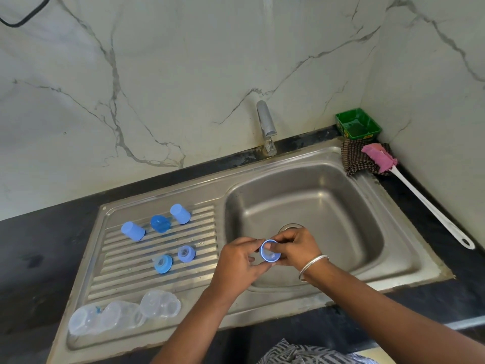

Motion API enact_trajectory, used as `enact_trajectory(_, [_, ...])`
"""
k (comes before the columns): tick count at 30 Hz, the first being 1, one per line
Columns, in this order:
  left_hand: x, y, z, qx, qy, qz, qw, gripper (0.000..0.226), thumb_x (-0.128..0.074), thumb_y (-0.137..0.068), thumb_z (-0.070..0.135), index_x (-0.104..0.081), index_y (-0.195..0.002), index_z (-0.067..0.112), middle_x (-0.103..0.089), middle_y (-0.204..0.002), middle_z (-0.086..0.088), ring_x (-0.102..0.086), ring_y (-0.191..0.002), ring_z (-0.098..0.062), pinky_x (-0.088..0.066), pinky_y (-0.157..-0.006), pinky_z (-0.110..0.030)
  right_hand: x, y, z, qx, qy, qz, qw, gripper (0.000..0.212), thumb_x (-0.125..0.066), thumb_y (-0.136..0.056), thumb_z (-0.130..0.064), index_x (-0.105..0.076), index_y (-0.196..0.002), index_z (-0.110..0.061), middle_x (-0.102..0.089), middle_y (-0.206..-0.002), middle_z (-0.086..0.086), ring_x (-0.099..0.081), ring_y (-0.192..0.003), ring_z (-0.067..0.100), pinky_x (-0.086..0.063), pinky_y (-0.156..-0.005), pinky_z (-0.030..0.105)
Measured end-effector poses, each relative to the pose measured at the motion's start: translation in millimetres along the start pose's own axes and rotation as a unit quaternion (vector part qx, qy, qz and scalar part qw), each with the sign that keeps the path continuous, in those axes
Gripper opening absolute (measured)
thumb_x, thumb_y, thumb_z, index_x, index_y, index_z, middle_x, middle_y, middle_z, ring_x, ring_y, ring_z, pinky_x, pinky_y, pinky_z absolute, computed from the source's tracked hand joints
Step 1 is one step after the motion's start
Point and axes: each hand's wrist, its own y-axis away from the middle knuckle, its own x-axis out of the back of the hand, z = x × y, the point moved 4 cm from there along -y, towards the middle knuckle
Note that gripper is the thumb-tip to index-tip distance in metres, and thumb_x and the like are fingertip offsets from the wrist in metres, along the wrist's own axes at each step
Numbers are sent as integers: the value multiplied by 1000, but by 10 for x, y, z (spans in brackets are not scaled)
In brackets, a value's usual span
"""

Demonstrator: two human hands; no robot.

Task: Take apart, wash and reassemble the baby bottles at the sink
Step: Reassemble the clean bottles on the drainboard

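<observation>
Over the steel sink basin [328,206], both hands hold a blue bottle collar ring with a clear teat [270,253]. My left hand [240,261] pinches its left edge and my right hand [295,246] grips its right side. On the ribbed drainboard [157,274] stand three blue caps [132,230] [160,223] [180,213]. Two more blue collar rings with teats [163,264] [186,253] lie nearer. Three clear bottle bodies [160,303] [119,315] [84,320] lie at the drainboard's front left.
The tap [266,126] stands behind the basin, no water running. A green tub [357,123], a checked cloth [354,160] and a pink bottle brush with a white handle [409,185] sit at the back right corner. Black counter [39,245] surrounds the sink.
</observation>
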Motion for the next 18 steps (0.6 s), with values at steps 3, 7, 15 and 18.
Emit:
enact_trajectory(3, [23, 39, 13, 0, 28, 23, 999, 43, -83, -72, 37, -76, -113, 29, -72, -97, 15, -69, -91, -13, -60, -72, -33, 19, 3, -29, -4, 9, -19, 1000, 4, -79, -78, -3, -75, -80, -1, -70, -70, 10, -70, -67, 24, -61, -63, 41])
enact_trajectory(7, [-3, 35, 31, 4, 33, 15, 999, 43, -83, -72, 38, -75, -113, 30, -71, -98, 16, -68, -94, -14, -59, -72, -35, 87, -13, -68, 17, 109, -6, 994, 5, -81, -77, -15, -77, -76, -12, -72, -76, 6, -71, -73, 25, -58, -54, 34])
enact_trajectory(15, [-13, 45, -48, 20, 30, -18, 999, 43, -86, -70, 34, -76, -111, 33, -70, -96, 13, -68, -89, -15, -58, -69, -38, 72, -24, -41, 31, 178, -6, 983, 7, -82, -76, -16, -76, -73, -17, -70, -67, 2, -70, -63, 19, -61, -57, 36])
enact_trajectory(18, [24, 40, -88, 30, 30, -62, 997, 43, -87, -67, 37, -76, -108, 37, -69, -90, 12, -66, -83, -17, -54, -67, -42, 104, -68, -158, 43, 288, -104, 951, 10, -79, -73, -14, -78, -77, -23, -70, -69, -4, -70, -67, 17, -61, -60, 36])
